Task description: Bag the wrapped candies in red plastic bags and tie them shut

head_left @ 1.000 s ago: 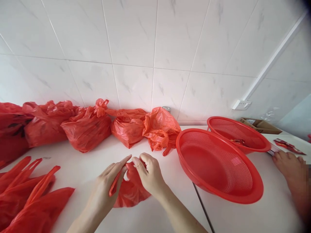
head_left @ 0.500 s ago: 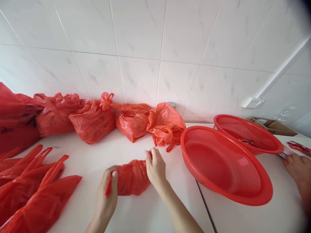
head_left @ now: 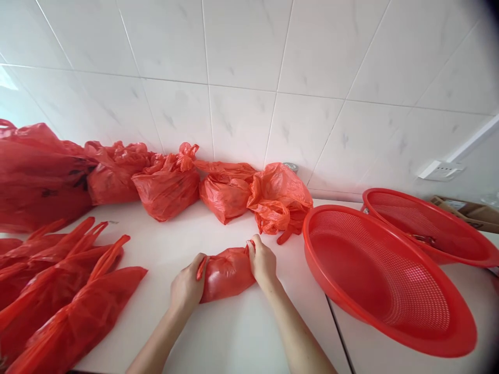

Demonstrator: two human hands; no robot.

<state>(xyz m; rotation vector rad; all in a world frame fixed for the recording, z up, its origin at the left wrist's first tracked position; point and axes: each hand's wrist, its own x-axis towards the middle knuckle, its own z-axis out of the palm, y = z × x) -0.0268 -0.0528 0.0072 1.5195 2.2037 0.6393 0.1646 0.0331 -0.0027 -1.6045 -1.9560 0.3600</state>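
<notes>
A small filled red plastic bag [head_left: 227, 271] lies on the white counter [head_left: 237, 332] between my hands. My left hand [head_left: 187, 286] grips its left end, fingers curled round a twisted handle. At the bag's right end, my right hand [head_left: 262, 261] is closed on the other handle. Both hands rest on the counter, pulling the bag's ends apart.
Several tied red bags [head_left: 167, 184] line the tiled wall. Empty red bags [head_left: 66, 291] lie flat at the left. Two red plastic colanders [head_left: 384, 275] stand at the right, the far colander [head_left: 429, 226] holding a small item. A cardboard box [head_left: 468, 212] sits beyond.
My hands have spread apart along the bag and pushed it farther from me. The view swung left, and the other person's hand at the right edge is out of view.
</notes>
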